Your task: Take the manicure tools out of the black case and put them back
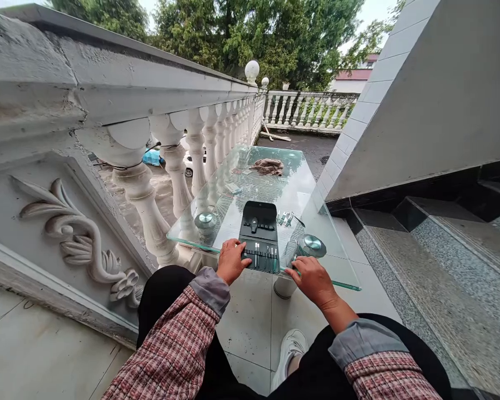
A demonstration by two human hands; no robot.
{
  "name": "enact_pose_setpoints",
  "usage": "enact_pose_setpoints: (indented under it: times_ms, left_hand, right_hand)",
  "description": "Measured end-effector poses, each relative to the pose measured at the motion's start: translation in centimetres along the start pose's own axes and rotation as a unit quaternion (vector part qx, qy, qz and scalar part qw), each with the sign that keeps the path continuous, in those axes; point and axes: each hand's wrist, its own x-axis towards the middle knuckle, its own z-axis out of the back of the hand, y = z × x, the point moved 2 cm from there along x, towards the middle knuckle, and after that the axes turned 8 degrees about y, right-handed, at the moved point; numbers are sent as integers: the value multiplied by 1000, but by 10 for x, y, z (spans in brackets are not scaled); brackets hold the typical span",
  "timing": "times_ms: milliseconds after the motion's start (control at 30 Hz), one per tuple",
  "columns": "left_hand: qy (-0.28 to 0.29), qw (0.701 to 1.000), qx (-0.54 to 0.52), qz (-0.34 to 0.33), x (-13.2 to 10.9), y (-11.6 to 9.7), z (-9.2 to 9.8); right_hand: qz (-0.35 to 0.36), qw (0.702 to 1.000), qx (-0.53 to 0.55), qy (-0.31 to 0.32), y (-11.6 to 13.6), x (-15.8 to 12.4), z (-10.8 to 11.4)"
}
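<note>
A black manicure case (258, 229) lies unfolded at the near edge of the glass table (229, 222). Slim metal tools (256, 254) stand in the loops of its lower half, and a dark piece (254, 224) sits in the upper half. My left hand (231, 261) grips the case's left edge, thumb on top. To the right of the case, my right hand (312, 278) has its fingers pinched together at the table edge; a thin thing shows by the fingertips, too small to name. Nail clippers and other small metal tools (288, 219) lie beyond it, right of the case.
A crumpled brown cloth (268, 166) and a small pale packet (233, 189) lie farther back on the glass. Round metal discs (312, 242) mark the table's supports. A white balustrade (175, 161) runs along the left; stone steps (454, 239) rise at the right.
</note>
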Motion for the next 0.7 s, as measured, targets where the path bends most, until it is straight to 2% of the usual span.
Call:
enact_pose_setpoints:
  times_ms: [133,400,567,700]
  left_hand:
    - [-2,1000,0,0,1,1,-1]
    - [-6,1000,1,-6,0,1,-1]
    - [-8,1000,2,-6,0,1,-1]
    - [-9,1000,2,-5,0,0,-1]
  right_hand:
    - [-7,999,-25,28,9,-1,0]
    - [-25,995,-39,87,11,0,3]
    - [-20,997,-13,73,9,-4,3]
    - [-78,990,112,32,1,-3,5]
